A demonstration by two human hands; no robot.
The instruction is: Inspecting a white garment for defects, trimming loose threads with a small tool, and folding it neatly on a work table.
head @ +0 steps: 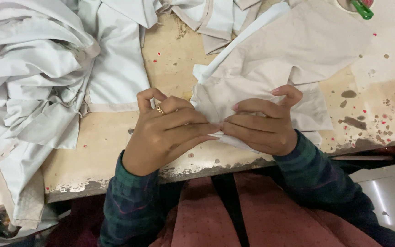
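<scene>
Both my hands meet at the near edge of a worn wooden table (110,151). My left hand (163,132), with a gold ring on one finger, pinches the near corner of a cream fabric piece (293,50). My right hand (264,126) grips the same corner from the other side, fingers curled over the folded cloth. The fabric piece stretches away from my hands toward the far right of the table. My sleeves are dark green plaid.
A large heap of white-grey fabric pieces (28,77) covers the left side and hangs over the table edge. More cut pieces (206,18) lie at the top middle. A green object (362,9) sits at the top right. The tabletop is stained and dotted red.
</scene>
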